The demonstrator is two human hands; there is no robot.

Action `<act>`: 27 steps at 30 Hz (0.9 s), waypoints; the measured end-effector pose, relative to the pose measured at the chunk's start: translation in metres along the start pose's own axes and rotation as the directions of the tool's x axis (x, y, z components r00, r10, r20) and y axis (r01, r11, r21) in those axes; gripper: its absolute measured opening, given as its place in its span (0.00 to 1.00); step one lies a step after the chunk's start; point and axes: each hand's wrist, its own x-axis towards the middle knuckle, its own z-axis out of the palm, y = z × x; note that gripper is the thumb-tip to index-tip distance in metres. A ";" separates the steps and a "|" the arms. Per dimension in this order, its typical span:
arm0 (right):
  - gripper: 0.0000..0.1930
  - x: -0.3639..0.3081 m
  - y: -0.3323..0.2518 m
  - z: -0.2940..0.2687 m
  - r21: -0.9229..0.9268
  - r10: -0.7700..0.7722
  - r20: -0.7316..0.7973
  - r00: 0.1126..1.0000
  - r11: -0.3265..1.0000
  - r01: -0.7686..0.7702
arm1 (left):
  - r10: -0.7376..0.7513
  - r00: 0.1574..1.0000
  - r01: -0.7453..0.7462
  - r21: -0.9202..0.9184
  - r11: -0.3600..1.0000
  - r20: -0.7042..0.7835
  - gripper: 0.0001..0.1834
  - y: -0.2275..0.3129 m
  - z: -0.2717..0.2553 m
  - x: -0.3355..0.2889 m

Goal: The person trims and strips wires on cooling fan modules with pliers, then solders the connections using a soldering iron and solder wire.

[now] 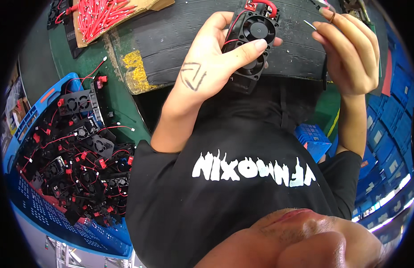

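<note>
My left hand (pixel 211 62) is closed round a black dual-fan unit (pixel 258 30), its thumb pressed across the lower fan. Thick red wire (pixel 271 8) loops over the unit's far end, beside a red connector (pixel 250 5). Thin red leads run along the unit's left side. Over to the right, my right hand (pixel 352 56) is raised with its fingers pinched. A thin, silvery piece (pixel 309 25) sticks out from those fingertips toward the unit, apart from it. I cannot make out its kind.
A dark, scuffed work surface (pixel 171 49) lies beyond me. Red wires (pixel 99 18) are heaped in a cardboard tray (pixel 146 6) at the far left. A blue crate (pixel 41 105) on the left holds many fan units (pixel 99 145). Blue bins (pixel 385 120) stand at the right.
</note>
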 end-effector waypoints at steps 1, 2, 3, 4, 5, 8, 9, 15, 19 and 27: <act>0.11 0.001 0.004 0.000 0.026 0.009 0.007 1.000 1.000 -0.009 | -0.058 0.997 0.060 -0.025 0.998 0.050 0.22 0.004 -0.001 -0.001; 0.11 0.002 0.007 0.001 0.050 0.018 0.014 1.000 0.999 -0.019 | -0.025 0.998 0.028 -0.049 0.998 0.054 0.21 0.003 0.000 0.000; 0.08 0.002 0.017 0.006 0.145 -0.075 -0.001 0.997 0.987 0.074 | -0.029 0.998 0.032 -0.047 0.998 0.057 0.21 0.004 0.000 0.000; 0.08 0.002 0.019 0.007 0.190 -0.118 -0.012 0.993 0.975 0.118 | -0.065 0.995 0.071 -0.067 0.995 0.076 0.21 0.007 -0.001 -0.001; 0.09 0.003 0.020 0.009 0.235 -0.161 -0.024 0.987 0.958 0.162 | -0.101 0.990 0.109 -0.084 0.990 0.097 0.21 0.010 -0.002 -0.001; 0.12 0.012 0.010 0.007 0.060 -0.121 -0.080 0.989 0.990 0.126 | -0.176 0.971 0.201 -0.151 0.968 0.161 0.22 0.017 -0.004 -0.003; 0.12 0.016 0.007 0.004 0.018 -0.101 -0.075 0.992 0.995 0.103 | -0.179 0.971 0.202 -0.146 0.968 0.159 0.22 0.019 -0.006 -0.003; 0.11 0.002 0.016 0.006 0.179 0.056 -0.033 0.998 0.983 -0.049 | -0.129 0.956 0.187 -0.208 0.960 0.265 0.33 0.020 -0.005 -0.008; 0.06 -0.005 0.007 0.012 0.253 0.230 -0.030 0.973 0.943 -0.215 | -0.133 0.958 0.187 -0.201 0.962 0.254 0.35 0.022 -0.004 -0.012; 0.08 -0.040 -0.015 0.020 0.423 0.449 0.064 0.891 0.796 -0.432 | -0.036 0.972 -0.042 0.322 0.946 0.232 0.29 0.026 -0.007 -0.032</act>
